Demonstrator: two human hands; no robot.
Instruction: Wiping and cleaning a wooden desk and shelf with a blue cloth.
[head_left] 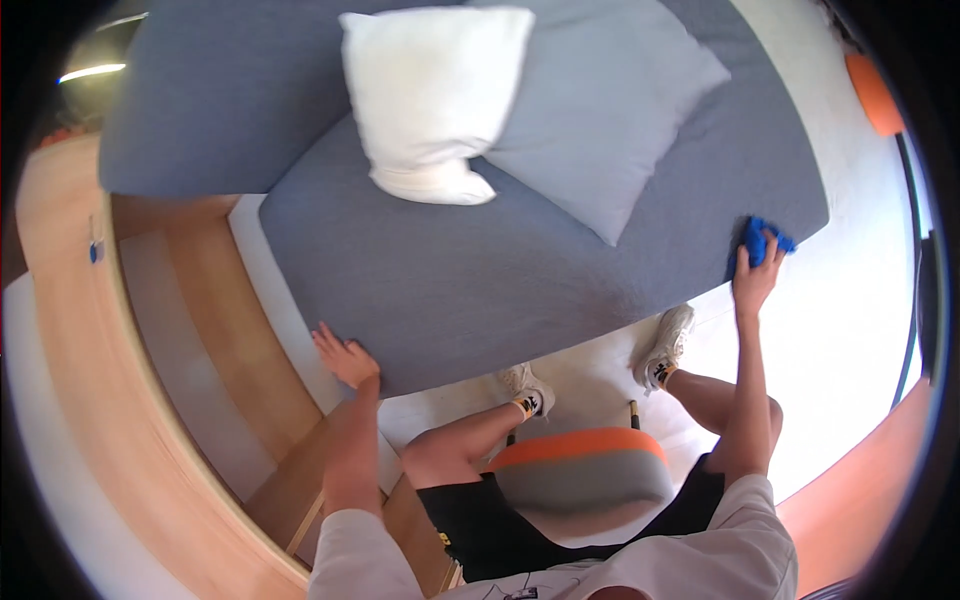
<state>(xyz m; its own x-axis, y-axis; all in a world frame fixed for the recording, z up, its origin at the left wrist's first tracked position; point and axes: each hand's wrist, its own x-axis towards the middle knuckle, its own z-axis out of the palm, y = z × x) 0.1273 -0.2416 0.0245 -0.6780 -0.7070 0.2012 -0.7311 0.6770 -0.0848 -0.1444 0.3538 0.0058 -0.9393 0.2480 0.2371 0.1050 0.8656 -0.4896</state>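
My right hand (755, 283) is closed on a crumpled blue cloth (766, 240), pressing it onto the right front part of a grey upholstered sofa seat (480, 270). At the seat's left front corner, my left hand (346, 360) lies with its fingers spread, and nothing is in it. A white pillow (435, 90) rests on the seat toward the back. Partly behind it lies a larger grey cushion (610, 110), one corner pointing toward me.
A grey backrest (220, 90) rises at the far left. Beside the seat stands an open wooden frame (225, 330) with inner boards. A grey and orange stool (582, 470) is between my legs. Pale floor (830, 390) extends at the right, with an orange round object (874, 95) farther off.
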